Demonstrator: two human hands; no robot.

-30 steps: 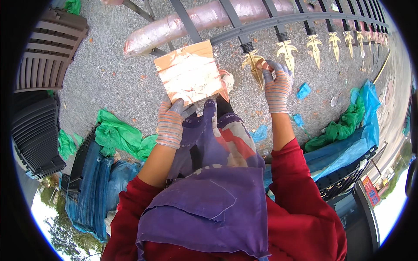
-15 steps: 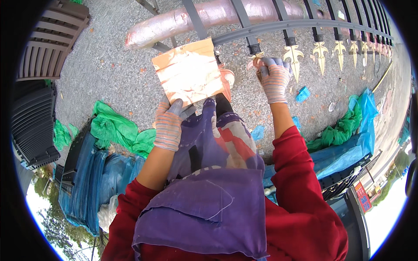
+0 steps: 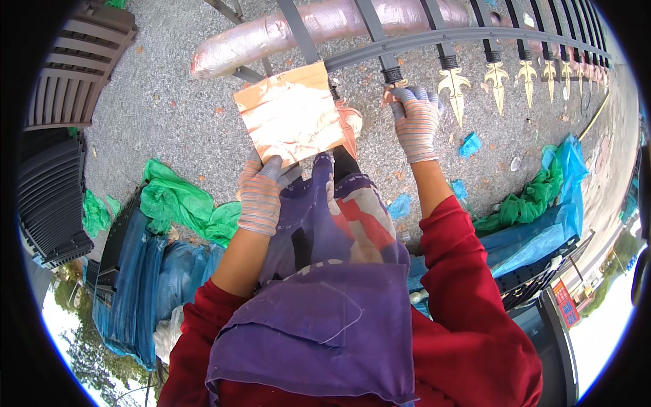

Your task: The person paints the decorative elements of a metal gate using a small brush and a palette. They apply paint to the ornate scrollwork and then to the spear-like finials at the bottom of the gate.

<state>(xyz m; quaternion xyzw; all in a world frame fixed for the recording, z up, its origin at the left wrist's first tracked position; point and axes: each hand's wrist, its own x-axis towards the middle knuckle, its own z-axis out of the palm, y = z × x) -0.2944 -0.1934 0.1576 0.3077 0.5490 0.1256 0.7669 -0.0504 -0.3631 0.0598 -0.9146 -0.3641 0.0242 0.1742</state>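
My gloved left hand (image 3: pixel 261 193) grips the lower edge of a shiny copper-coloured sheet (image 3: pixel 290 112), thumb on top. Strong glare whitens the sheet's middle. At the end of a dark fence picket, my gloved right hand (image 3: pixel 416 122) is closed, fingertips bunched against the finial there. Most of that finial is hidden by the hand; a pinkish bit (image 3: pixel 390 97) shows beside the fingertips, and I cannot make out what else they pinch. To the right, a gold spear-shaped finial (image 3: pixel 454 91) tips the neighbouring picket. A salmon-coloured finial (image 3: pixel 348 124) shows partly behind the sheet.
The dark metal fence (image 3: pixel 413 42) lies across the front, with several more gold finials to the right. Behind its rail runs a long plastic-wrapped roll (image 3: pixel 271 42). Brown slatted panels (image 3: pixel 81 61) stand left. Green sheeting (image 3: pixel 176 193) and blue sheeting (image 3: pixel 542 234) lie nearby.
My right hand has shifted slightly left and up at the finial, its fingers curling closer over it. The left hand and its sheet have barely moved.
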